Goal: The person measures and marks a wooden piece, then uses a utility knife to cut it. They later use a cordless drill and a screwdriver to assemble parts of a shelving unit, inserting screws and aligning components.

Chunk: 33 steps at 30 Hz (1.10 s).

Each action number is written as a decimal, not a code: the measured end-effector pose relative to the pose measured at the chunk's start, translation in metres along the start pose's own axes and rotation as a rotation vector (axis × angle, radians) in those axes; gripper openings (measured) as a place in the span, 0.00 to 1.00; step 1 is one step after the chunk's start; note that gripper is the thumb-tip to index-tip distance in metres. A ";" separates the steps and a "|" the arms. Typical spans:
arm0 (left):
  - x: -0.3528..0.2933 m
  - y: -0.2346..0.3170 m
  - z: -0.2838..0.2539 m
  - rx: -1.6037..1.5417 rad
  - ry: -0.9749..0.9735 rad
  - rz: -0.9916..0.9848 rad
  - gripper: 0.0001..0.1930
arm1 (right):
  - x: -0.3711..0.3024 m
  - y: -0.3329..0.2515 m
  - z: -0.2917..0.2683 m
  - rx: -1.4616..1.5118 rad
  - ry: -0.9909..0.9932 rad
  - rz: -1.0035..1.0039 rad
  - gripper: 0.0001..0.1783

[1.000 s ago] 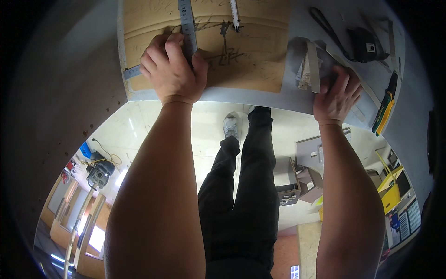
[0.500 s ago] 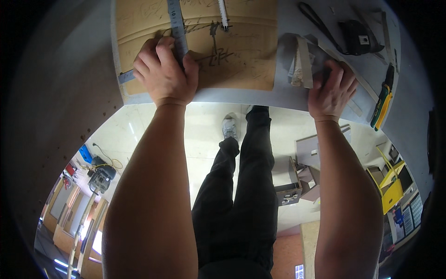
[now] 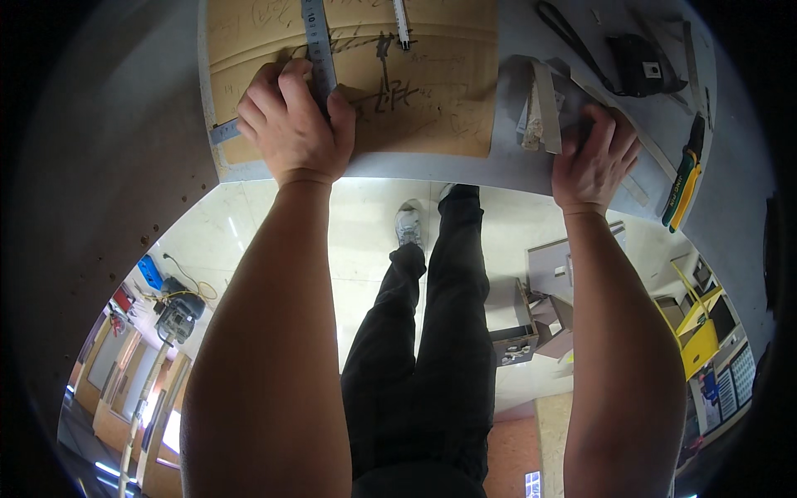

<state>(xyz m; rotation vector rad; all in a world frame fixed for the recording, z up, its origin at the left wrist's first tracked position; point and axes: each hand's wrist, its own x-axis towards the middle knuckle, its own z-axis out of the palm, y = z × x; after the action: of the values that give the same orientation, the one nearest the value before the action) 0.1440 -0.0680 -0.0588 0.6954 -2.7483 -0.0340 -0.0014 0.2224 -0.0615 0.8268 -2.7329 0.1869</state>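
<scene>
- Left hand (image 3: 295,133): palm down, fingers half curled and thumb spread away from them, set over a steel ruler (image 3: 318,46). The palm side is hidden, so whether it grips or only presses cannot be told.
- The ruler leads straight out from between this thumb and forefinger, its long axis pointing away from the body, far end leaning slightly left. A second ruler blade (image 3: 225,131) shows left of the hand, lying crosswise; any join is covered.
- Right hand (image 3: 594,162): well to the right of the ruler, so the left is much nearer it. Its fingers are loosely bent, just beside a pale scrap strip (image 3: 545,108); whether it holds anything cannot be told.
- Beneath the ruler, brown cardboard (image 3: 448,100) with black pen marks lies on a grey bench (image 3: 519,168). A narrow white strip (image 3: 402,25) lies on it, right of the ruler.
- Far right on the bench: pliers (image 3: 685,183) with green and yellow handles, and a black tape measure (image 3: 638,65) with a strap loop.
- Floor below: right of the legs, a grey box (image 3: 515,344) shows small pale pieces; whether they sit inside is unclear. At left, a machine (image 3: 177,318) near a yellow cable.
</scene>
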 end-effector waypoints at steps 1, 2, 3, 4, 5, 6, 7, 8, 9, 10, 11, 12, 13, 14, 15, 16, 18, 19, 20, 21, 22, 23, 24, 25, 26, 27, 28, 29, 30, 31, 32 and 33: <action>0.000 0.000 -0.001 0.002 0.000 0.001 0.27 | 0.000 0.000 0.000 0.003 -0.002 -0.002 0.18; 0.000 0.000 -0.001 0.004 0.000 0.001 0.27 | 0.000 0.000 0.000 0.006 -0.003 -0.005 0.18; 0.000 0.000 -0.002 0.005 0.000 0.000 0.27 | 0.000 -0.001 -0.001 0.007 -0.004 -0.002 0.18; 0.000 0.000 -0.001 0.005 0.000 0.000 0.27 | 0.000 -0.001 -0.001 0.006 -0.004 0.002 0.18; 0.000 0.000 -0.001 0.005 0.000 -0.001 0.27 | 0.000 -0.001 -0.001 0.005 -0.004 0.005 0.18; -0.001 -0.001 -0.001 0.007 0.000 -0.003 0.27 | 0.000 -0.002 -0.001 0.007 -0.007 0.008 0.18; -0.001 -0.001 0.000 0.009 0.000 -0.004 0.27 | 0.000 -0.002 -0.001 0.009 -0.009 0.012 0.18; 0.000 -0.001 0.000 0.010 0.001 -0.005 0.27 | 0.000 -0.002 -0.001 0.010 -0.011 0.015 0.18; 0.000 0.000 0.000 0.011 0.003 -0.004 0.27 | 0.000 -0.001 -0.001 0.010 -0.003 0.010 0.18; 0.000 0.000 0.000 0.012 0.003 -0.003 0.27 | 0.000 0.000 0.000 0.011 0.003 0.005 0.18; -0.001 0.000 -0.001 0.013 0.003 -0.003 0.27 | 0.000 0.000 0.000 0.012 0.008 -0.001 0.18; 0.000 0.000 -0.001 0.012 0.005 0.000 0.27 | 0.000 0.000 0.000 0.014 0.006 0.000 0.18; 0.001 0.000 -0.001 0.011 0.005 0.001 0.27 | 0.001 -0.001 -0.001 0.016 0.001 -0.001 0.18; 0.000 -0.001 0.000 0.009 0.006 0.003 0.27 | 0.000 -0.001 -0.002 0.018 -0.003 -0.002 0.18; 0.000 0.000 0.000 0.011 0.003 0.000 0.27 | -0.001 0.000 -0.001 0.014 -0.001 -0.005 0.18; 0.000 0.000 0.000 0.013 0.003 -0.002 0.27 | -0.001 0.001 0.001 0.010 0.004 -0.007 0.18; 0.000 0.000 -0.001 0.016 0.000 -0.009 0.27 | -0.001 0.001 0.001 0.005 0.008 -0.007 0.18; -0.001 0.000 -0.001 0.016 -0.001 -0.014 0.26 | -0.001 0.001 0.002 0.002 0.009 -0.005 0.18; -0.001 0.000 -0.001 0.016 -0.002 -0.020 0.26 | -0.001 0.001 0.002 0.000 0.009 -0.003 0.18; 0.000 0.000 -0.001 0.017 0.000 -0.018 0.26 | -0.001 0.001 0.002 0.000 0.009 -0.003 0.18; 0.000 0.000 -0.001 0.019 0.002 -0.017 0.26 | -0.001 0.001 0.002 -0.001 0.008 -0.003 0.17; -0.001 0.000 -0.001 0.020 0.003 -0.015 0.26 | -0.001 0.001 0.002 -0.002 0.007 -0.003 0.17; -0.001 0.000 -0.001 0.020 0.003 -0.016 0.26 | -0.001 0.001 0.002 -0.004 0.010 -0.006 0.17; -0.001 0.000 -0.001 0.022 0.003 -0.016 0.26 | -0.001 0.001 0.002 -0.006 0.014 -0.009 0.17; 0.000 0.000 -0.001 0.023 0.003 -0.016 0.26 | -0.001 0.002 0.002 -0.008 0.017 -0.012 0.17; 0.000 0.000 -0.001 0.022 0.004 -0.016 0.26 | -0.001 0.002 0.003 -0.008 0.020 -0.014 0.17; -0.001 0.000 -0.001 0.020 0.003 -0.017 0.26 | -0.001 0.002 0.003 -0.008 0.021 -0.016 0.17; -0.001 0.000 0.000 0.019 0.002 -0.018 0.26 | -0.001 0.002 0.004 -0.008 0.023 -0.019 0.17; -0.001 0.000 0.000 0.017 0.005 -0.017 0.26 | -0.001 0.002 0.004 -0.008 0.020 -0.018 0.17; -0.001 0.000 0.000 0.016 0.007 -0.016 0.26 | -0.001 0.002 0.003 -0.009 0.017 -0.016 0.17; -0.001 0.000 0.000 0.014 0.009 -0.015 0.26 | -0.001 0.002 0.003 -0.010 0.014 -0.015 0.17; -0.001 0.000 0.000 0.016 0.008 -0.016 0.26 | -0.002 0.002 0.003 -0.010 0.015 -0.015 0.17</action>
<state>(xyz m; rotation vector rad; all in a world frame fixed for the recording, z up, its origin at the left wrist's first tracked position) 0.1445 -0.0673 -0.0589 0.7206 -2.7385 -0.0130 -0.0021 0.2244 -0.0649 0.8403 -2.7109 0.1758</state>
